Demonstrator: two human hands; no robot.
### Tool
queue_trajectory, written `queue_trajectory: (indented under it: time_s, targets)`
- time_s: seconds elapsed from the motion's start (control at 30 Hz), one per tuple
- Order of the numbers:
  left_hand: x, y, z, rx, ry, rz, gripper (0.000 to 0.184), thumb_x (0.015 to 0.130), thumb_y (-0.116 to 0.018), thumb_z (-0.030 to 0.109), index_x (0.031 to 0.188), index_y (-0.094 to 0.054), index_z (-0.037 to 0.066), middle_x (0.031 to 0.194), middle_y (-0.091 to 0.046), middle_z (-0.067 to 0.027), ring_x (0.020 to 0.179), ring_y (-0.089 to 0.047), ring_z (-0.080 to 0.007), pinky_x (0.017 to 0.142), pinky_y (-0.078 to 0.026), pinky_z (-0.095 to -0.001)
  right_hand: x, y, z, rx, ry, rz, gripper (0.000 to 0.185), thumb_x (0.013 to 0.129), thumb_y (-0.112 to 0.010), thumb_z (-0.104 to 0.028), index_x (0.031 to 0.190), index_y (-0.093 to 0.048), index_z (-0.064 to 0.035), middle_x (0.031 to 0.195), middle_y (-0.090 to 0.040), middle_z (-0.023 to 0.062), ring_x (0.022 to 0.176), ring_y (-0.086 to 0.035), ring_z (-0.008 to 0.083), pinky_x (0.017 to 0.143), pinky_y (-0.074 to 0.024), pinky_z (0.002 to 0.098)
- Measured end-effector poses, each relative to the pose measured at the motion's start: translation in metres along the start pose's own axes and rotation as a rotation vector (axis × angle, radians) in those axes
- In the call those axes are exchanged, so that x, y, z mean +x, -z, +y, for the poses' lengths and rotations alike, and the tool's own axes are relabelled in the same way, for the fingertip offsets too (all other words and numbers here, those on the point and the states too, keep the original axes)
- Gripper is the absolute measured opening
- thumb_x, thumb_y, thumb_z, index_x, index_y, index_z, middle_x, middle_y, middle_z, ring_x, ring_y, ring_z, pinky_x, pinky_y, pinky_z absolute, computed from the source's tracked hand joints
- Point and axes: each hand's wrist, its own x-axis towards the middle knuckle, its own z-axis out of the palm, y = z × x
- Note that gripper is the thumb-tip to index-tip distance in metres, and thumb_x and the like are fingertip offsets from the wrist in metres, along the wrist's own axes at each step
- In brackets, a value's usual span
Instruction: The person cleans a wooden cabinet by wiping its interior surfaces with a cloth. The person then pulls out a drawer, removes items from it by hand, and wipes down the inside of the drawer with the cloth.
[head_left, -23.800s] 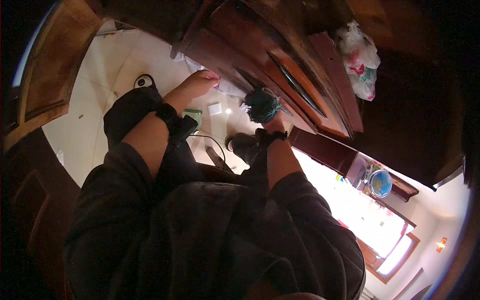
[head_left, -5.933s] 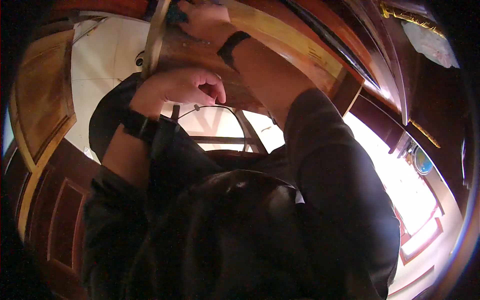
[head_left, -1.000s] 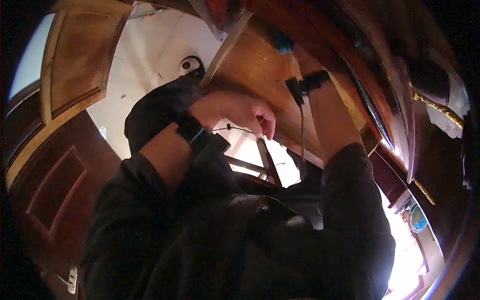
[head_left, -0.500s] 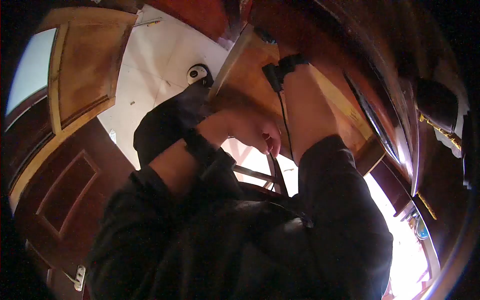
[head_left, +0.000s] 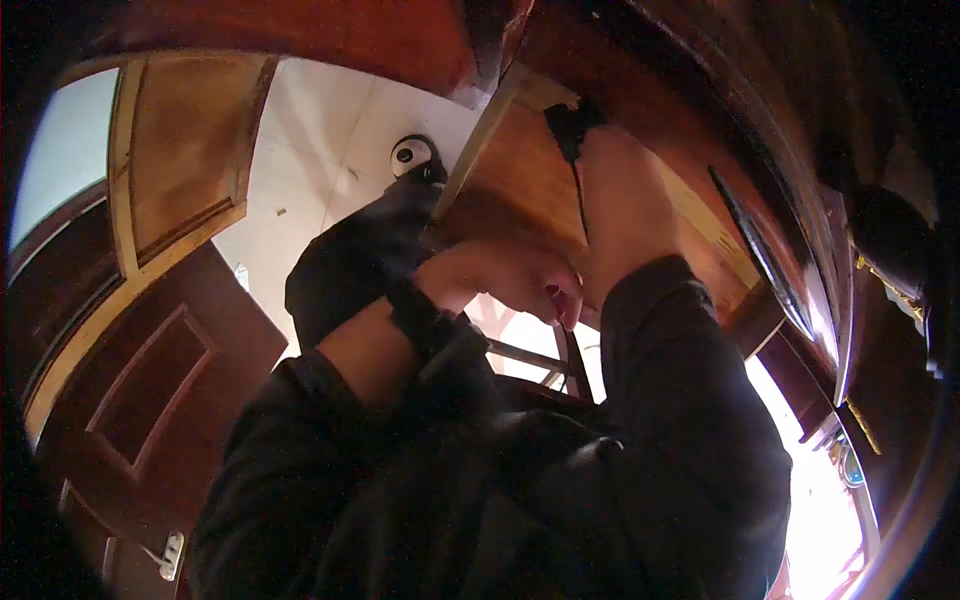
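One brown door (head_left: 150, 370) stands to the person's left. One wooden board (head_left: 510, 175) slants before the body, behind the right forearm (head_left: 630, 210); the right hand is hidden, its fingers' state unclear to me. The single visible left hand (head_left: 510, 272) curls loosely near the board's lower edge; I can't tell whether it grasps anything. Two black wristbands (head_left: 420, 318) show, one per arm.

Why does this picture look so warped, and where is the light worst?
Head view: likely a very wide lens, bowing the brown wooden panel and blackening the corners; head view: lower right glares white; head view: the left hand lies in shadow.
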Motion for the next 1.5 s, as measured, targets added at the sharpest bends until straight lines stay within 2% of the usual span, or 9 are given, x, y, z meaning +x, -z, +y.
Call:
queue_trajectory:
  time_s: [0.6,0.77,0.87,1.0,1.1,1.2,1.3,1.4,1.5]
  targets:
    - [0.013,-0.001,0.0,0.003,0.081,-0.051,0.022,0.077,-0.062,0.01,0.098,-0.069,0.008,0.094,-0.067,-0.0037,0.092,-0.061,-0.0156,0.08,-0.047,-0.0299,-0.038,-0.015,-0.01,0.186,-0.057,-0.069,0.037,0.094,-0.05,-0.032,0.117,-0.057,-0.0032,0.126,-0.055,0.0201,0.112,-0.052,0.0399,0.097,-0.04,0.0437]
    - [0.019,-0.003,0.001,0.08,0.042,-0.149,0.023,0.076,-0.062,0.011,0.098,-0.069,0.008,0.092,-0.068,-0.0034,0.089,-0.061,-0.0144,0.077,-0.047,-0.029,-0.096,0.018,-0.046,0.912,-0.12,-0.017,0.034,0.092,-0.053,-0.031,0.112,-0.058,-0.0034,0.117,-0.06,0.0191,0.106,-0.055,0.0389,0.092,-0.0426,0.0439]
    - [0.016,-0.006,0.004,0.036,0.002,-0.145,0.023,0.076,-0.063,0.011,0.097,-0.07,0.009,0.089,-0.068,-0.0032,0.087,-0.061,-0.0141,0.075,-0.048,-0.0295,-0.145,0.057,-0.054,1.236,0.049,-0.473,0.048,0.089,-0.06,-0.029,0.126,-0.047,-0.0027,0.117,-0.058,0.0151,0.111,-0.053,0.0314,0.094,-0.0418,0.0401]
    - [0.012,-0.006,0.023,0.024,0.006,-0.19,0.023,0.076,-0.064,0.01,0.098,-0.071,0.01,0.088,-0.068,-0.0035,0.085,-0.061,-0.0137,0.075,-0.048,-0.0293,-0.173,0.035,-0.033,1.103,0.236,-0.887,0.066,0.086,-0.067,-0.03,0.136,-0.034,-0.0019,0.13,-0.05,0.0151,0.122,-0.046,0.0271,0.101,-0.038,0.0367]
    - [0.005,-0.004,0.025,-0.01,-0.019,-0.18,0.023,0.076,-0.065,0.01,0.099,-0.071,0.011,0.089,-0.068,-0.0034,0.086,-0.061,-0.0135,0.075,-0.047,-0.0289,-0.174,0.045,-0.036,0.989,0.201,-0.949,0.047,0.09,-0.062,-0.017,0.131,-0.043,-0.0051,0.137,-0.042,0.0114,0.127,-0.037,0.0215,0.107,-0.0321,0.035]
    - [0.0,-0.003,0.021,-0.034,-0.022,-0.151,0.023,0.077,-0.065,0.011,0.099,-0.071,0.01,0.09,-0.068,-0.0033,0.086,-0.06,-0.0133,0.075,-0.047,-0.0282,-0.174,0.034,-0.027,0.764,0.712,-0.628,0.05,0.087,-0.067,-0.018,0.129,-0.044,-0.0052,0.134,-0.045,0.0138,0.126,-0.039,0.0229,0.102,-0.038,0.0348]
    - [-0.002,-0.009,0.022,-0.021,-0.017,-0.14,0.023,0.077,-0.064,0.012,0.099,-0.07,0.009,0.091,-0.068,-0.0034,0.086,-0.06,-0.0129,0.075,-0.047,-0.0277,-0.181,0.072,-0.053,0.738,0.334,-0.847,0.044,0.09,-0.063,-0.02,0.128,-0.046,-0.0053,0.133,-0.047,0.0158,0.123,-0.043,0.0252,0.099,-0.0399,0.0353]
    - [-0.005,-0.005,0.033,0.014,0.045,-0.142,0.023,0.078,-0.063,0.012,0.099,-0.069,0.007,0.093,-0.067,-0.0036,0.088,-0.06,-0.0134,0.077,-0.047,-0.0281,-0.175,0.085,-0.056,0.783,0.62,-0.755,0.039,0.092,-0.058,-0.022,0.125,-0.049,-0.0045,0.129,-0.051,0.0173,0.119,-0.048,0.027,0.097,-0.0419,0.0359]
    - [-0.006,-0.005,0.025,-0.028,0.076,-0.185,0.022,0.079,-0.063,0.013,0.099,-0.068,0.006,0.096,-0.067,-0.0043,0.091,-0.06,-0.0148,0.082,-0.047,-0.0293,-0.172,0.073,-0.03,0.42,0.824,-0.823,0.038,0.09,-0.057,-0.022,0.122,-0.052,-0.0024,0.126,-0.053,0.0177,0.116,-0.051,0.0283,0.097,-0.0417,0.037]
